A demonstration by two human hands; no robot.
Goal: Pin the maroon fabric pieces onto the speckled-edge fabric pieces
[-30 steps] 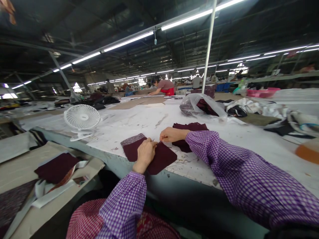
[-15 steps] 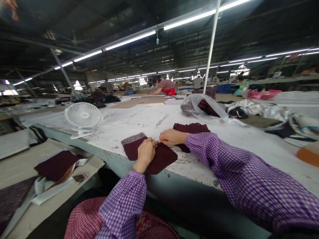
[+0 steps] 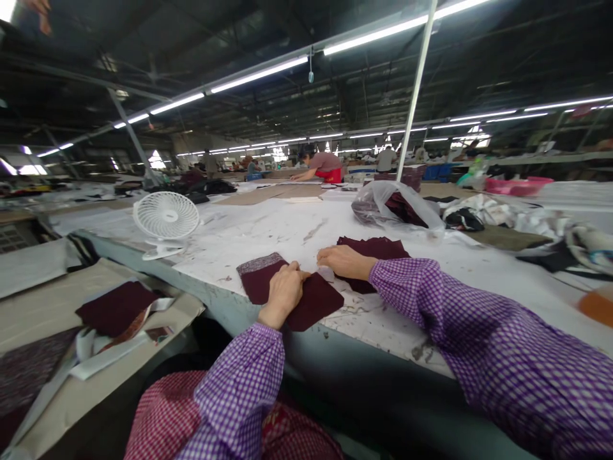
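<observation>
A maroon fabric piece (image 3: 313, 303) lies at the table's front edge, a speckled grey-purple band (image 3: 261, 262) along its far left end. My left hand (image 3: 286, 287) is on it, fingers curled and closed at the cloth; their undersides are hidden. Just to the right, my right hand (image 3: 345, 260) hovers beside a stack of maroon fabric pieces (image 3: 378, 248), partly covering it. Its fingers are pressed together, and what they hold, if anything, cannot be made out. A small pale scrap (image 3: 326, 273) shows below the right fingers.
A white fan (image 3: 166, 217) stands at the table's left edge. Behind the stack sits a clear plastic bag (image 3: 376, 207) with maroon cloth. More maroon cloth (image 3: 117, 308) lies on a lower surface at left. A person (image 3: 320, 164) bends over a far table.
My right hand has drawn away to the right from the left hand and the fabric piece's edge. My left hand stays on the cloth. The view has shifted slightly.
</observation>
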